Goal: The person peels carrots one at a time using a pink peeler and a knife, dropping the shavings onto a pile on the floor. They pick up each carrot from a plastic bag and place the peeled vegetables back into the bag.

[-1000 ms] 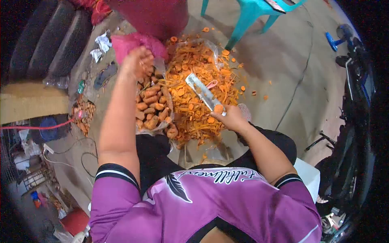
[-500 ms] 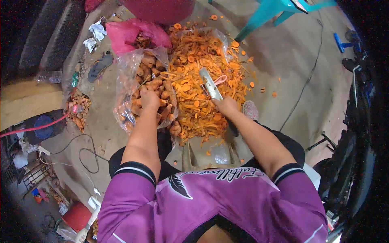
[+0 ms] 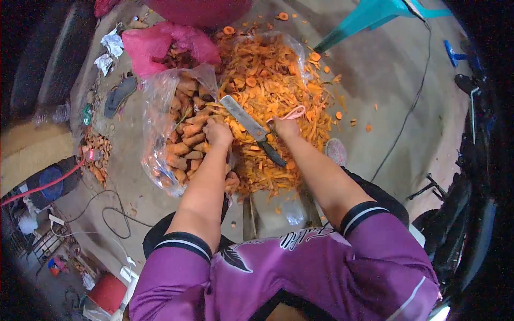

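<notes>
My left hand [image 3: 218, 132] is closed at the right edge of a clear plastic bag [image 3: 152, 115] full of unpeeled carrots [image 3: 194, 140]. Whatever its fingers hold is hidden. My right hand [image 3: 286, 127] is closed around what looks like a pink peeler [image 3: 294, 112], whose loop sticks out beyond the fingers. Between both hands a wide-bladed knife [image 3: 243, 117] lies flat on a heap of orange peelings and carrot slices [image 3: 267, 88]. Its black handle slants toward me, apart from both hands.
A pink sack [image 3: 171, 45] stands behind the carrot bag, below a large red tub [image 3: 201, 10]. A teal plastic chair [image 3: 358, 21] is at the back right. A dark cable [image 3: 415, 101] crosses the floor. A sandal [image 3: 120, 96] lies left.
The knife has shifted left, out from under my right hand, which is now at the pink peeler. My left hand has moved right from among the carrots to the bag's edge.
</notes>
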{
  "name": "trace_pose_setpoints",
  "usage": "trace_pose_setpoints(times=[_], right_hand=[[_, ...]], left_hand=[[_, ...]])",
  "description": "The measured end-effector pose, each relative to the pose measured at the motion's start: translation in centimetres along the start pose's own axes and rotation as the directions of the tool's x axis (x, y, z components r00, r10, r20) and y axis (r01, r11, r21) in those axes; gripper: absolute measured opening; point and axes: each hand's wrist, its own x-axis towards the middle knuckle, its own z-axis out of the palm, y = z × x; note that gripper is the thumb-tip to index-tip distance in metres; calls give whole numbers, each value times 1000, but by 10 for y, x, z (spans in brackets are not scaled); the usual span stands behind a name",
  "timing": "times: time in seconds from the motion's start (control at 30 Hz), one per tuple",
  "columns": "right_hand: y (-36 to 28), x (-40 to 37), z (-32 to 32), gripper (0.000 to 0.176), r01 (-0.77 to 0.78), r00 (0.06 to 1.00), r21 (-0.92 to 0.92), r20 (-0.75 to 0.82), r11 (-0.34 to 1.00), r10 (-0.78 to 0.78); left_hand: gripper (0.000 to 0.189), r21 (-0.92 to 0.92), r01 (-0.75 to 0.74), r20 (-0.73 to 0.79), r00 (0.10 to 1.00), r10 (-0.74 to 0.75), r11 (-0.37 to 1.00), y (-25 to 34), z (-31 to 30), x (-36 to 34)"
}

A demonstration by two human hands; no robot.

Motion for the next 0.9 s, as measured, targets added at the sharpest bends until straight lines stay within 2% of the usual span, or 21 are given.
trace_pose_setpoints(times=[0.03, 0.1, 0.13, 0.23, 0.3, 0.37, 0.4, 0.43, 0.47, 0.5, 0.53, 0.57, 0.6, 0.63, 0.67, 0.7, 0.77, 0.83, 0.9], right_hand=[[0, 6, 4, 49, -44, 999, -7, -22, 999, 44], [2, 14, 3, 46, -51, 998, -24, 31, 998, 51], [2, 15, 0, 45, -55, 997, -33, 56, 998, 57], [3, -4, -14, 34, -21, 983, 325, 177, 946, -38], [4, -6, -15, 28, 37, 959, 382, 245, 923, -140], [7, -12, -27, 24, 49, 940, 464, 277, 884, -198], [-10, -48, -61, 23, 35, 938, 515, 279, 856, -207], [-20, -74, -82, 22, 19, 934, 565, 284, 825, -216], [-4, -41, -68, 23, 102, 927, 504, 264, 857, -266], [-6, -52, -81, 23, 86, 932, 563, 246, 822, -266], [-11, -71, -102, 23, 70, 937, 618, 228, 783, -264], [-15, -91, -123, 22, 52, 941, 671, 214, 739, -261], [-20, -117, -147, 20, 83, 937, 652, 207, 754, -283], [-16, -128, -157, 19, 115, 927, 665, 194, 738, -320], [-12, -135, -168, 18, 150, 917, 678, 177, 719, -358], [-8, -142, -180, 16, 188, 905, 692, 155, 697, -397], [4, -169, -204, 19, 137, 861, 767, 221, 627, -459], [15, -200, -224, 22, 116, 821, 800, 256, 588, -510], [30, -219, -235, 23, 98, 779, 902, 194, 421, -597]], left_hand=[[47, 16, -10, -19, 1000, 10, 1000, 1, 0, 2], [49, 47, -31, -55, 998, 34, 998, 2, 2, 5], [49, 67, -72, -24, 997, 74, 995, 3, 2, 6], [47, 135, -184, 48, 983, 179, 973, 6, -3, 1], [46, 197, -239, 59, 971, 231, 951, 8, -12, -9], [41, 268, -261, 176, 960, 219, 927, 6, -28, -7], [39, 303, -273, 229, 951, 208, 913, 7, -36, -9], [38, 289, -258, 217, 955, 200, 922, 20, -58, -24], [37, 273, -246, 206, 959, 193, 930, 34, -85, -40], [36, 254, -236, 194, 963, 189, 938, 45, -104, -55], [32, 331, -286, 91, 958, 271, 899, 41, -109, -56], [31, 24, -192, 190, 964, 184, 981, 37, -116, -58], [30, -270, -46, 310, 942, 132, 962, 34, -124, -60], [29, -514, 135, 435, 892, 122, 847, 36, -135, -72], [21, -619, 165, 479, 854, 202, 768, 39, -146, -87], [22, -693, 249, 531, 811, 246, 676, 43, -155, -105], [24, -770, 431, 611, 708, 353, 471, 48, -168, -144], [28, -781, 518, 624, 651, 433, 349, 55, -178, -191], [31, -764, 591, 627, 583, 517, 259, 55, -176, -225]])
